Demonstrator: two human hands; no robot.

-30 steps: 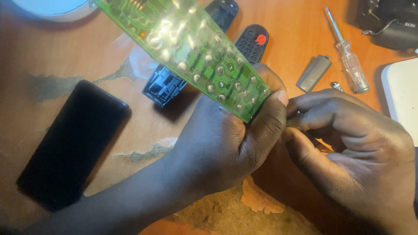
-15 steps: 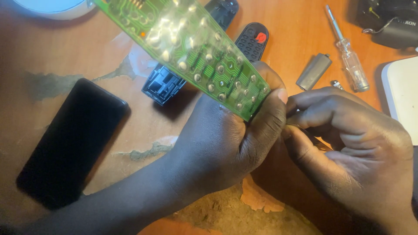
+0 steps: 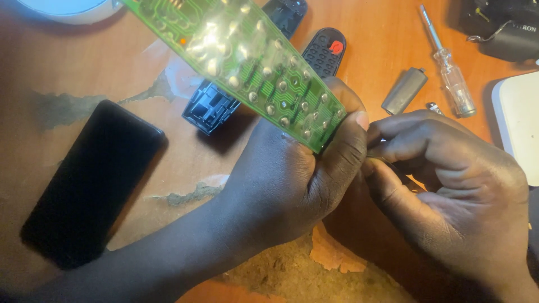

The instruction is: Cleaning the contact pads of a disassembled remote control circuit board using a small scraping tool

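My left hand grips the near end of a long green circuit board covered by a clear film with several shiny dome contacts. The board slants up and away to the top left. My right hand is curled beside the board's near edge, fingertips pinched together against my left thumb; whatever they pinch is hidden. Under the board lie a black remote shell and a black keypad part with a red button.
A black phone lies at the left on the worn wooden table. A clear-handled screwdriver, a grey battery cover, a white box and a black device sit at the right.
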